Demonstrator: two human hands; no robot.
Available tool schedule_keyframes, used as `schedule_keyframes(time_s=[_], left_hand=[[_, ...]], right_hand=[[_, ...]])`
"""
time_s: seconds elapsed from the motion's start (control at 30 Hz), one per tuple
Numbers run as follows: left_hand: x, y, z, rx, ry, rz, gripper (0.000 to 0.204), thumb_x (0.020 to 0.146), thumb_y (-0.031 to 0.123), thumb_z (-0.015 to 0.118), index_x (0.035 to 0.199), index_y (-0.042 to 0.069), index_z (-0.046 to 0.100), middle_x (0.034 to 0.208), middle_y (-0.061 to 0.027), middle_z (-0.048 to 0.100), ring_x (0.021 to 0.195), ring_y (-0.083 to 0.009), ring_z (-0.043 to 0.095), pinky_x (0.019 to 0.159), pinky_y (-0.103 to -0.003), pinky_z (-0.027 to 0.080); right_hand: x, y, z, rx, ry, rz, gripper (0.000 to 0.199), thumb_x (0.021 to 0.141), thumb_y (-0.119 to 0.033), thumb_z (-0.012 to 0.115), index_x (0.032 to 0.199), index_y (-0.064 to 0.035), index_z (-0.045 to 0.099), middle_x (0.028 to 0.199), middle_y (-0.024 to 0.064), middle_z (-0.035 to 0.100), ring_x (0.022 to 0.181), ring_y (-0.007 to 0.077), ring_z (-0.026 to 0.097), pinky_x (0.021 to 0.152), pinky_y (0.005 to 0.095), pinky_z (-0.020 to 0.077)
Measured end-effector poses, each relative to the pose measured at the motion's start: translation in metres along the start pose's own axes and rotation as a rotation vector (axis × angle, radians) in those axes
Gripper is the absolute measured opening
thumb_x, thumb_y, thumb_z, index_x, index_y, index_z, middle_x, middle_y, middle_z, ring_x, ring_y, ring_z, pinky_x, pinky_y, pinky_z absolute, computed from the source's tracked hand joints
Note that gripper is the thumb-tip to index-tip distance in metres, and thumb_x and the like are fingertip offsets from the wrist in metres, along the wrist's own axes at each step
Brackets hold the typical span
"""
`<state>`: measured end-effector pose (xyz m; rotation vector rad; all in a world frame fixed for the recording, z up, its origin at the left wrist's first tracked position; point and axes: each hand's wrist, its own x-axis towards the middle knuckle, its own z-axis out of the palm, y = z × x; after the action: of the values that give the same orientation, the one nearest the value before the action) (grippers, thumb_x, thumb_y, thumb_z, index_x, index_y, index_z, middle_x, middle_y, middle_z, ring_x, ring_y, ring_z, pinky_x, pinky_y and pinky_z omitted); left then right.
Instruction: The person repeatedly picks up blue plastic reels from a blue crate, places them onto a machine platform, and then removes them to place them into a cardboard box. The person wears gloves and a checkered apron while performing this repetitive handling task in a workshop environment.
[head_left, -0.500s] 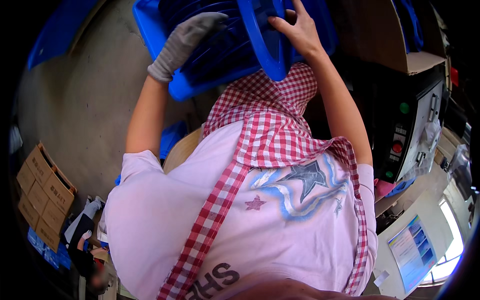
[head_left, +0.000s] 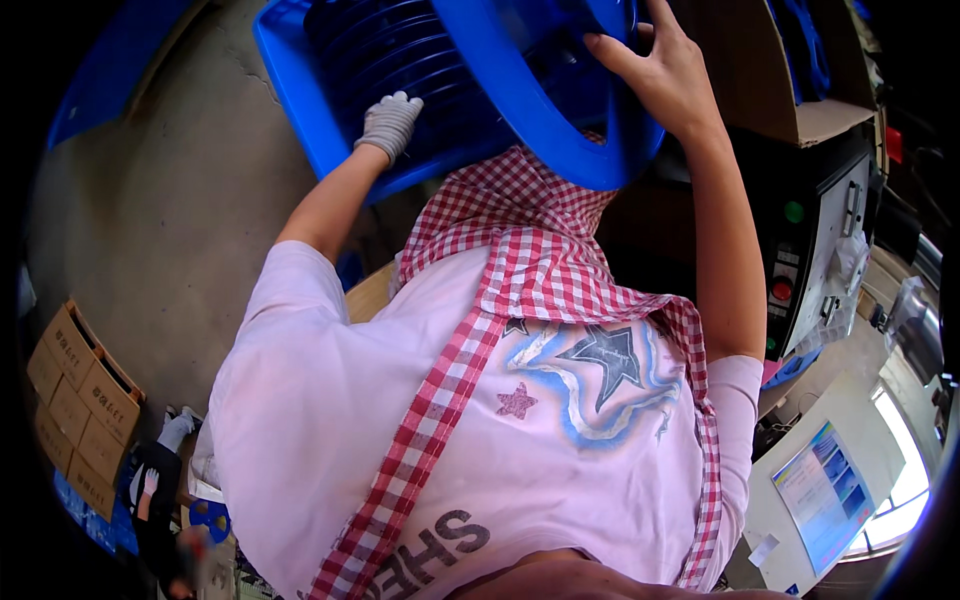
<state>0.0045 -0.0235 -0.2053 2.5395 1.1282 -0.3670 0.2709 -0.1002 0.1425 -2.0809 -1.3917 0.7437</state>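
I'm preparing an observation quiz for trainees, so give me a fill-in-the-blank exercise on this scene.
1. The left hand wears a grey fabric ____.
2. The bare right hand grips a curved plastic piece coloured ____.
3. The rectangular blue plastic bin reaches the picture's ____ edge.
4. Stacked brown cardboard boxes show toward the lower ____.

Missing words: glove; blue; top; left.

Left of our grey-gloved left hand (head_left: pixel 392 122), room opens over the grey floor (head_left: pixel 200 170) beyond the raised rim of the rectangular blue plastic tray (head_left: pixel 290 80). Between our 2 hands, a large curved blue plastic frame (head_left: pixel 518 95) blocks a straight crossing. Right of our bare right hand (head_left: pixel 672 80), a brown cardboard box (head_left: pixel 745 70) limits passage.
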Motion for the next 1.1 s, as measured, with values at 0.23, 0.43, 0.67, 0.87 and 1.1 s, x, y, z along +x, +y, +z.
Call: schedule_keyframes(time_s=[0.23, 0.43, 0.67, 0.87, 1.1], left_hand=[[0.017, -0.02, -0.06, 0.026, -0.088, -0.092, 0.025, 0.089, 0.012, 0.048, 0.111, 0.015, 0.059, 0.115, -0.0124, 0.058, 0.106, -0.0304, 0.059, 0.087, -0.044, 0.05], [0.017, -0.03, -0.068, -0.299, 0.004, 0.007, 0.023, 0.091, 0.025, 0.05, 0.107, 0.012, 0.061, 0.104, -0.0154, 0.064, 0.099, -0.0337, 0.06, 0.083, -0.044, 0.049], [-0.019, 0.021, -0.087, -0.295, -0.435, 0.374, 0.029, 0.09, 0.033, 0.047, 0.104, 0.011, 0.06, 0.099, -0.0193, 0.064, 0.093, -0.0374, 0.062, 0.079, -0.042, 0.049], [0.006, 0.101, -0.247, -0.169, -0.494, 0.503, 0.028, 0.09, 0.028, 0.054, 0.107, 0.008, 0.062, 0.093, -0.0123, 0.067, 0.089, -0.0298, 0.064, 0.08, -0.036, 0.05], [0.093, 0.283, -0.46, -0.198, 0.249, 1.055, 0.032, 0.092, 0.017, 0.057, 0.121, 0.005, 0.053, 0.1, -0.014, 0.065, 0.093, -0.0243, 0.064, 0.082, -0.034, 0.05]], right_hand=[[-0.007, 0.046, 0.066, 0.208, -0.106, 0.114, 0.088, 0.075, -0.045, 0.071, 0.143, -0.0043, 0.031, 0.116, 0.0296, 0.057, 0.102, 0.0345, 0.062, 0.089, 0.0382, 0.0491], [-0.044, 0.093, 0.12, 1.037, -0.401, 0.461, 0.082, 0.084, -0.046, 0.057, 0.146, -0.0062, 0.021, 0.108, 0.0256, 0.062, 0.099, 0.0311, 0.064, 0.091, 0.0379, 0.0471], [-0.147, 0.126, 0.009, 1.402, -0.102, 0.272, 0.064, 0.08, -0.05, 0.056, 0.122, -0.0021, 0.052, 0.096, 0.0141, 0.06, 0.079, 0.0214, 0.056, 0.074, 0.0298, 0.0446], [-0.274, 0.094, -0.029, 1.448, 0.287, 0.376, 0.079, 0.068, -0.053, 0.067, 0.127, -0.0029, 0.048, 0.093, 0.0167, 0.058, 0.078, 0.0217, 0.055, 0.069, 0.0303, 0.0444], [-0.344, 0.038, 0.0, 1.71, 0.623, 0.154, 0.089, 0.062, -0.052, 0.067, 0.126, 0.005, 0.042, 0.083, 0.0216, 0.057, 0.067, 0.0242, 0.053, 0.063, 0.0354, 0.0399]])
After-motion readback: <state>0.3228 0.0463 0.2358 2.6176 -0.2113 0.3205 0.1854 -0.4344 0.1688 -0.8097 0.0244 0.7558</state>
